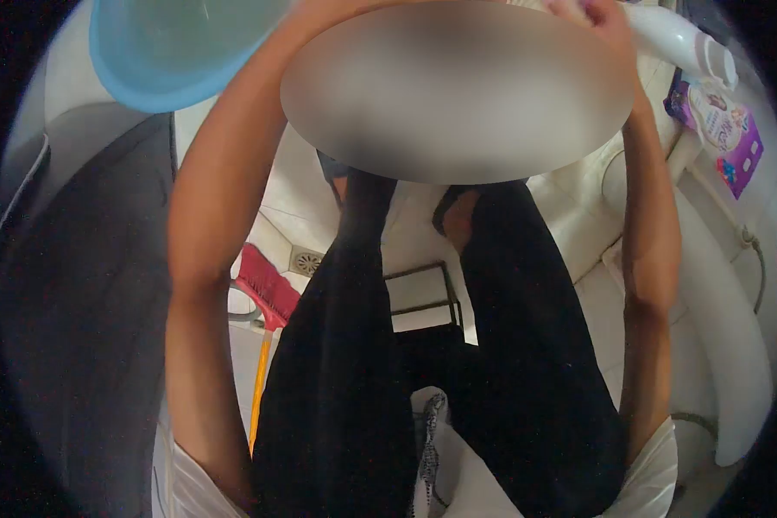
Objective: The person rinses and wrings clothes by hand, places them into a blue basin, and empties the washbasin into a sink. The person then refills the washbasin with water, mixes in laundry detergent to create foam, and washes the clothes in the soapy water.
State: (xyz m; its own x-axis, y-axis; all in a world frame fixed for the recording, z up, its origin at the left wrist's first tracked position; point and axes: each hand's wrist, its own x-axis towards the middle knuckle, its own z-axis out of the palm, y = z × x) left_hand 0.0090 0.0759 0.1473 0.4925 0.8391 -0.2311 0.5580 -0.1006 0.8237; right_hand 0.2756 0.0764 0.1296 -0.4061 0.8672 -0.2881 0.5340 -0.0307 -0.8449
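Both my bare arms reach up toward the top of the head view, on either side of a large blurred oval. At the top edge, right of the oval, part of my right hand [600, 22] shows near a white bottle [673, 39]; its fingers are smeared and cut off, so their pose and any held item are unclear. My left forearm runs up past a light blue basin [160, 104] holding cloudy liquid. The oval and the frame edge hide my left hand.
A purple packet [725, 134] lies below the bottle. Between my black-clad legs [345, 363] is a dark-framed object [423, 302]. A red brush head [268, 285] with an orange handle stands near a floor drain [306, 261]. A curved white pipe [725, 345] is at right.
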